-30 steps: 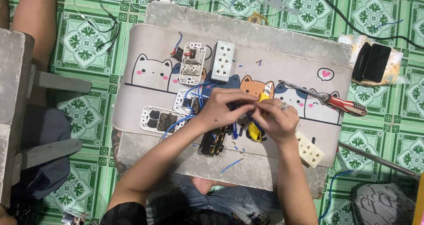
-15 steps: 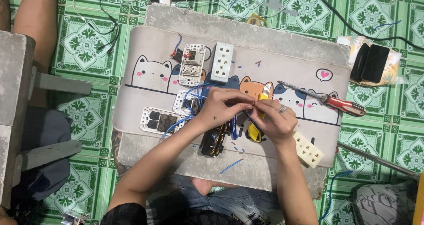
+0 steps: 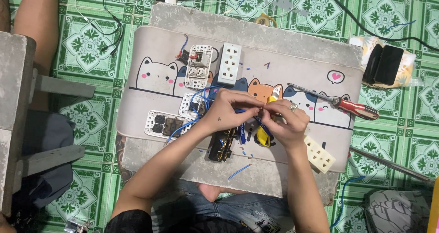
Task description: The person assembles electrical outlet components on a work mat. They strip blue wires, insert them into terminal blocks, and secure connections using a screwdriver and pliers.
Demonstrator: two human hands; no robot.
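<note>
1. Two bare hands meet over the middle of the grey mat printed with cartoon cats, which covers a rough concrete slab lying on the green patterned tile floor.
2. The left hand has its grip pinched together on the thin blue wire, thumb and fingertips closed at the wire's end.
3. The right hand, a ring on one finger, has its grip closed on the same blue wire just beside the left fingertips; the two hands touch there.
4. A yellow-handled tool lies under the right hand, partly hidden by it; whether the hand touches it cannot be told.
5. A dark socket block with brass contacts lies just below the hands, toward the near edge of the mat.
6. More blue wire loops from the hands to a white socket frame and a white plate with dark inserts near the mat's left edge.
7. Toward the far edge lie an opened white socket module and a white multi-hole outlet, side by side.
8. A red-handled screwdriver rests near the right edge, and a cream outlet strip sits at the near right corner.
9. Short blue wire offcuts lie scattered along the near edge.
</note>
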